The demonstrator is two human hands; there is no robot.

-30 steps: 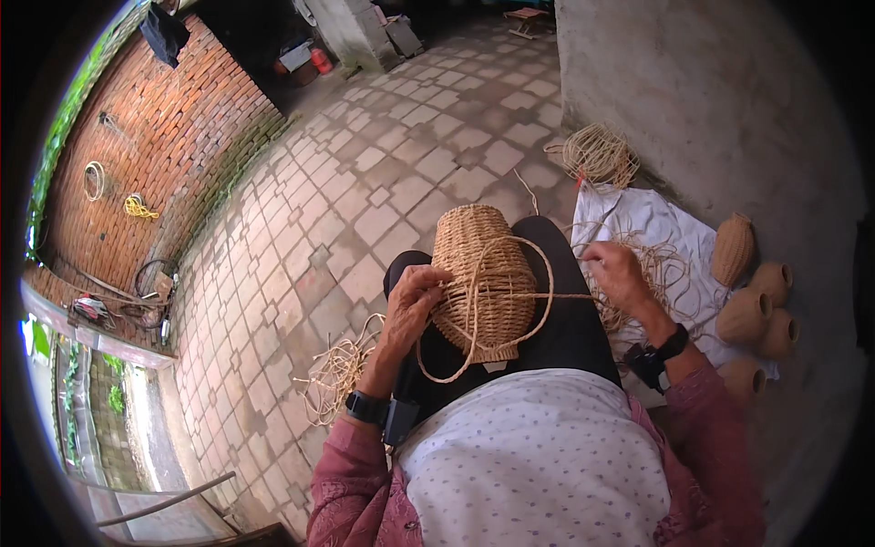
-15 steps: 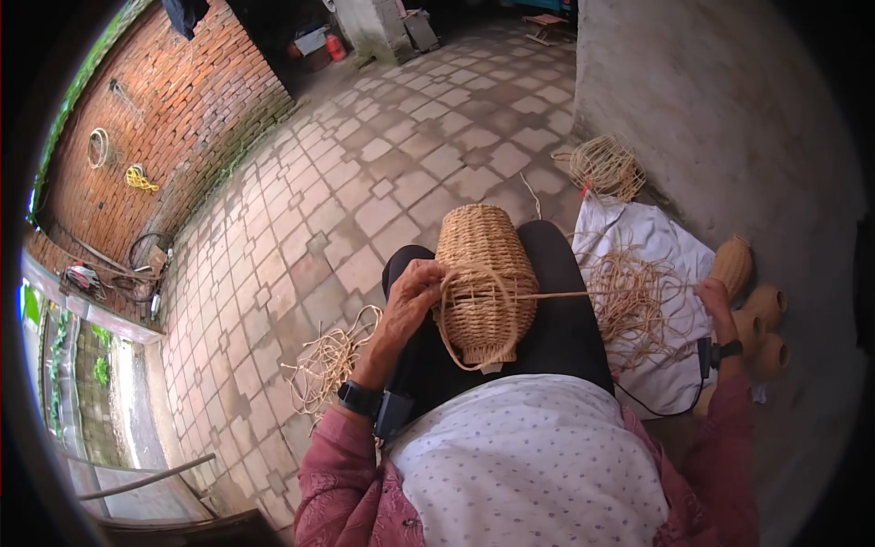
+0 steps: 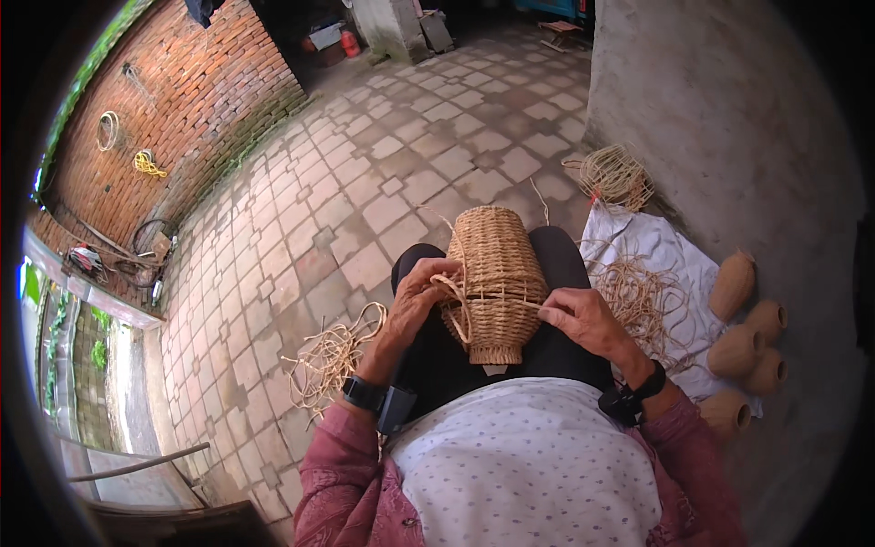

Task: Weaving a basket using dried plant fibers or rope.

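Observation:
A tan woven basket (image 3: 495, 251) lies across my lap on dark trousers, its narrow fringed end toward me. A gap in the weave with a cord (image 3: 510, 300) across it runs around its middle. My left hand (image 3: 421, 296) is closed at the basket's left side, pinching a loop of this cord (image 3: 466, 321) that hangs down beside the weave. At the right side my right hand (image 3: 588, 319) is closed, thumb and finger pinched on the cord close against the basket. The fingertips of my left hand are partly hidden.
Loose cord (image 3: 638, 292) lies tangled on a white cloth (image 3: 679, 264) to the right, with several small woven baskets (image 3: 735, 351) beside it. Another cord bundle (image 3: 335, 356) lies left of my lap. An openwork basket frame (image 3: 615, 176) stands near the grey wall (image 3: 720, 118).
My right hand has come in from far right to the basket's side; the cord stretched out to it is no longer taut across the cloth. My left hand's loop has become smaller.

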